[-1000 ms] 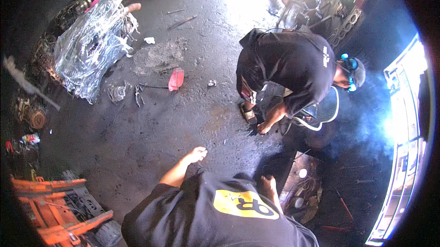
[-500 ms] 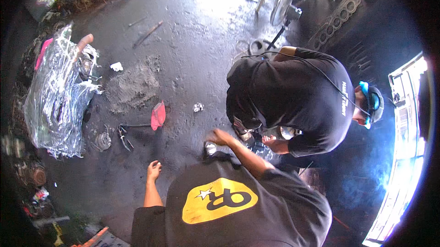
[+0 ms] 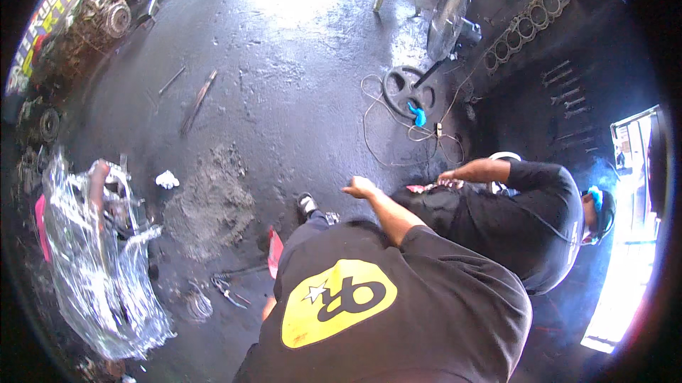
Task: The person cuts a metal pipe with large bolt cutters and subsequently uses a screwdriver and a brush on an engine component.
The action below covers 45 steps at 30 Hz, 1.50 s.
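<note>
The wearer had on a loose black T-shirt (image 3: 440,312), its cloth slightly faded and softly creased. A large yellow patch (image 3: 298,322) with rounded corners and a shallow peak was printed on the chest, bearing bold black lettering (image 3: 355,296) and a small white star (image 3: 316,291); brownish smudges marked one corner. The wide short sleeve (image 3: 444,251) left the right forearm (image 3: 394,217) and right hand (image 3: 361,187) bare. Below showed a dark trouser leg (image 3: 311,224) and light-strapped footwear (image 3: 307,203).

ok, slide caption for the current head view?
Right hand extended over a dark floor, co-worker at right, pedestal fan beyond, clear plastic wrapping at left.
</note>
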Each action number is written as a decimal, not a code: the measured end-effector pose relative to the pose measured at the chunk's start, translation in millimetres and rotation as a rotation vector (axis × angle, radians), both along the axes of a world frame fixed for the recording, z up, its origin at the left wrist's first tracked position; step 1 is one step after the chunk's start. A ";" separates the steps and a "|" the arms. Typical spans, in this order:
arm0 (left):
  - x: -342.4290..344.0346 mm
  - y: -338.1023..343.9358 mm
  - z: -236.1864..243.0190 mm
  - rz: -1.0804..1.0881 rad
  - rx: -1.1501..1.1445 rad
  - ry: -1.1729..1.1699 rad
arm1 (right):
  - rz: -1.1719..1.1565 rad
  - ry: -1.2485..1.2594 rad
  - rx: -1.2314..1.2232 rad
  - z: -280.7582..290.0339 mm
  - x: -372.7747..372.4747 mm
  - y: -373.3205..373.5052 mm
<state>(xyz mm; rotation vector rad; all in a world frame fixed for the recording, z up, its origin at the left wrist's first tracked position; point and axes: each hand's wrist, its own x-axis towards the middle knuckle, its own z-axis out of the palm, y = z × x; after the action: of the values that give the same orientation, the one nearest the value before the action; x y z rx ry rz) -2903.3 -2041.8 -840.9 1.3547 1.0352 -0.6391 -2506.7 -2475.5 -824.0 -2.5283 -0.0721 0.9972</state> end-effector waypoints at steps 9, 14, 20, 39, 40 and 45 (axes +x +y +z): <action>635.3 227.8 99.5 -0.185 0.360 -0.752 | -0.725 -0.258 -0.218 -44.8 79.5 -134.0; 802.8 242.8 125.3 -0.119 0.375 -0.856 | -0.808 0.771 -0.045 -81.2 186.5 -54.4; 769.4 247.0 30.8 -0.174 0.353 -0.325 | -0.500 0.353 0.012 -34.2 559.4 119.4; 1514.7 553.2 62.6 0.008 0.411 -0.616 | -0.545 0.362 0.247 23.4 1160.6 380.7; 1583.6 570.5 90.4 -0.034 0.435 -0.700 | -0.560 0.387 0.244 13.1 1173.6 385.5; 1791.1 622.4 144.1 -0.138 0.441 -0.877 | -0.582 0.504 0.169 -14.1 1288.1 442.8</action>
<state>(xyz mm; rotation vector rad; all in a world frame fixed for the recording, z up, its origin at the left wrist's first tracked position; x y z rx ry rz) -1112.2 -1419.5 -696.8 1.8492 0.3654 0.1347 -1218.6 -2032.8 -838.1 -1.8967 0.6540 1.2602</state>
